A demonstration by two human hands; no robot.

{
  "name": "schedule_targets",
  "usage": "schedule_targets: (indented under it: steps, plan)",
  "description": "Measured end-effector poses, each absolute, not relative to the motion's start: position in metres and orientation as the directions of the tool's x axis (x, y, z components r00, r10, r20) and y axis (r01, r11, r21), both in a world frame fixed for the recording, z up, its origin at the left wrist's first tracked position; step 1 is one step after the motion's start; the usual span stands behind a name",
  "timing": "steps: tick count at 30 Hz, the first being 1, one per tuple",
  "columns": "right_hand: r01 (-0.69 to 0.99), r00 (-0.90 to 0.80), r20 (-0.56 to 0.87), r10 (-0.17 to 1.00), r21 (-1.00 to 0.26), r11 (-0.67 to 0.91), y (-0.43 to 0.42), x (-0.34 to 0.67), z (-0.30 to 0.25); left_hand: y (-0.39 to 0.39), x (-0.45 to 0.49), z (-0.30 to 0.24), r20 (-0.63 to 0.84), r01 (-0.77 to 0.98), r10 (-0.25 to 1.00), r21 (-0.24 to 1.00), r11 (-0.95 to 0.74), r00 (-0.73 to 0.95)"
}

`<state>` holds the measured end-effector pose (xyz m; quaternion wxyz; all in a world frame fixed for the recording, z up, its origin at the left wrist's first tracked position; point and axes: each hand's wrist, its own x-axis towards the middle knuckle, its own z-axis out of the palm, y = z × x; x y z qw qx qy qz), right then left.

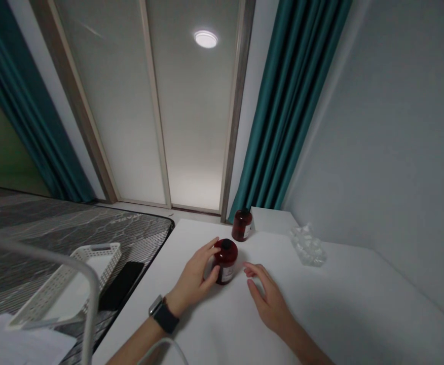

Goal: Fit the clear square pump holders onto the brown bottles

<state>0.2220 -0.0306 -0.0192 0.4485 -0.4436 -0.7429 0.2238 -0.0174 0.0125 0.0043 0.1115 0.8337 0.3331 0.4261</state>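
A dark red-brown bottle point(226, 256) with a black cap and a white label stands upright on the white table point(222, 324). My left hand point(195, 276), with a watch point(163, 312) on its wrist, curves around the bottle's left side, thumb in front and fingers behind. Just right of the bottle, apart from it, is my right hand point(265, 299), its fingers bent and parted with nothing between them. Behind them a second similar bottle point(242, 225) stands near the table's far edge.
Beside the second bottle is a white box point(273, 221). Crumpled clear plastic point(307, 247) lies by the wall. On the left, a white basket point(110, 258), a black flat object point(122, 285) and paper point(24, 347) rest on a dark surface. A pale cable point(93, 304) crosses the lower left.
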Motion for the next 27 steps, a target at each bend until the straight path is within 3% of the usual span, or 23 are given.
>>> schedule_targets:
  steps: [3,10,15,23,27]
  plan:
    - [0.423,-0.227,0.453,0.862,-0.752,0.506,-0.017,0.216,-0.004,0.011,-0.015,0.005,0.607,0.397,0.705,0.584,-0.708,0.366]
    - [0.27,-0.36,0.348,0.866,-0.849,0.454,0.022,0.195,0.017,0.01,-0.018,0.01,0.526,0.341,0.767,0.691,-0.638,0.368]
    - [0.218,-0.269,0.339,0.902,-0.89,0.4,0.027,0.178,0.014,0.012,-0.021,0.018,0.498,0.306,0.809,0.753,-0.582,0.314]
    - [0.175,-0.218,0.267,0.939,-0.936,0.307,0.029,0.167,0.015,0.023,-0.022,0.024,0.483,0.296,0.825,0.774,-0.559,0.294]
    - [0.135,-0.28,0.237,0.93,-0.95,0.283,0.028,0.169,0.02,0.028,-0.022,0.026,0.473,0.334,0.822,0.756,-0.563,0.316]
